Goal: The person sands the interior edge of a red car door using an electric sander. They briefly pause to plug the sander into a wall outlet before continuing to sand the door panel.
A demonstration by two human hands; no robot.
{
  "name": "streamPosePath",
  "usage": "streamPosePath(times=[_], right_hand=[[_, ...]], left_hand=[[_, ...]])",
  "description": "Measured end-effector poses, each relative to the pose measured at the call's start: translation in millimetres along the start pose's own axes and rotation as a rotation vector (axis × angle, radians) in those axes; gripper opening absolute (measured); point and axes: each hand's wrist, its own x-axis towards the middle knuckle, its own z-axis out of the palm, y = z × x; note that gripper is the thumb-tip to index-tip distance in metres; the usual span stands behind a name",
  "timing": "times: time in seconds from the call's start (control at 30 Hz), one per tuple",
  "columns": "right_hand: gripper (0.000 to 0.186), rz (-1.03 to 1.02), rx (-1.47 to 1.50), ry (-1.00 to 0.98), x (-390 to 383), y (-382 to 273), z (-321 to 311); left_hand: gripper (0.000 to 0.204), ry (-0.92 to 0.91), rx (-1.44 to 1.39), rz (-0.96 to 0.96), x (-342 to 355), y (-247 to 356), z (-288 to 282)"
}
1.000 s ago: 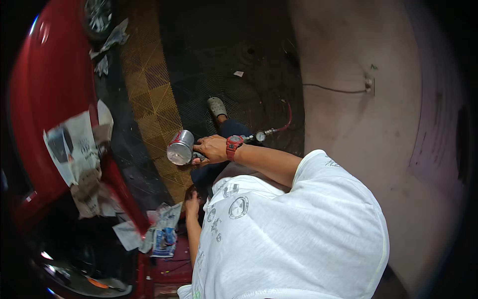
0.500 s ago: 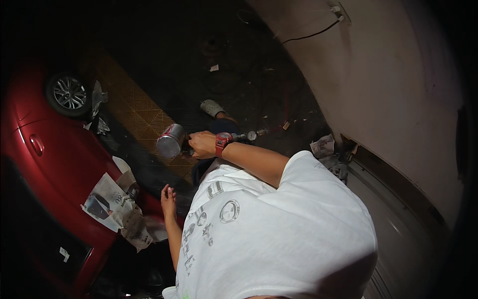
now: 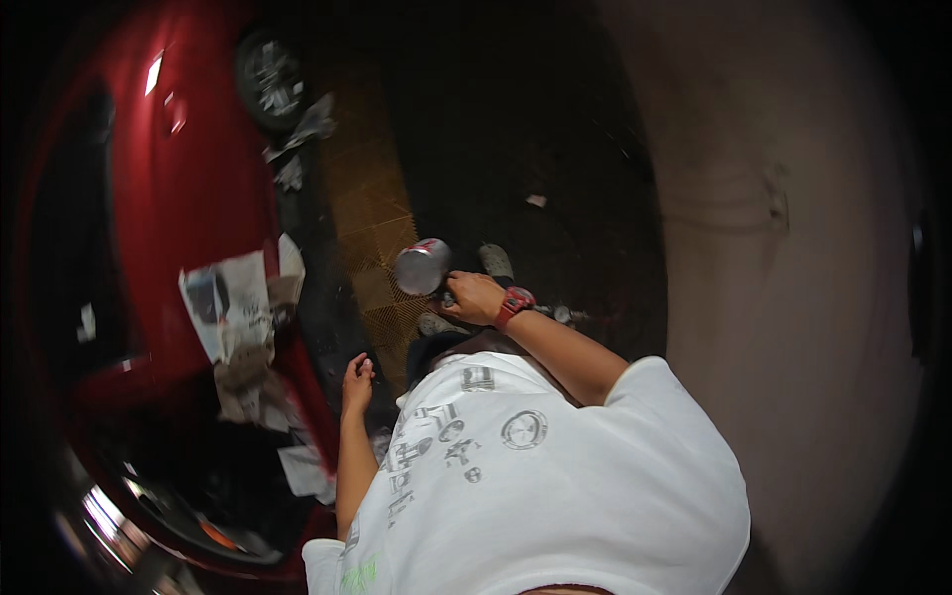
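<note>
My right hand [image 3: 474, 296], with a red watch at the wrist, is closed on the dark handle of a spray gun; the gun's silver cup [image 3: 421, 266] sticks out just left of my knuckles, tilted. A metal fitting with a small gauge [image 3: 563, 313] shows beside my right wrist, partly behind it. Lower and to the left, my left hand [image 3: 359, 377] hangs with loosely bent fingers apart and nothing in them, beside a red car [image 3: 188, 198]. Newspaper sheets [image 3: 221, 307] lie over the car's lower side, a little left of both hands.
A wheel [image 3: 273, 81] with paper scraps beside it is at the upper left. Dark floor with a strip of yellow grid tiles [image 3: 367, 188] runs alongside the car. A pale wall [image 3: 764, 317] with a blurred socket and cable bounds the right. My feet in clogs show below the gun.
My left hand has risen from near my leg and moved out toward the car. The view has swung round and back; the gun stays in my right hand. A second clog now shows.
</note>
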Motion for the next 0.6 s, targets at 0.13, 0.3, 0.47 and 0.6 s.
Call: streamPosePath(times=[0.13, 0.3, 0.47, 0.6], right_hand=[[0.045, -0.142, 0.018, 0.002, 14, -12, -18], [0.035, -0.251, -0.026, -0.023, 34, -51, 11], [0.041, -0.263, 0.031, 0.022, 75, -80, 20], [0.04, -0.374, -0.083, 0.112, 139, -84, 37]], left_hand=[[0.04, 0.054, -0.241, -0.124, -28, -45, 16], [0.041, 0.183, -0.52, -0.224, -97, -148, 72], [0.056, 0.228, -0.405, -0.452, -138, -227, 131], [0.062, 0.061, -0.63, -0.494, -127, -260, 156]])
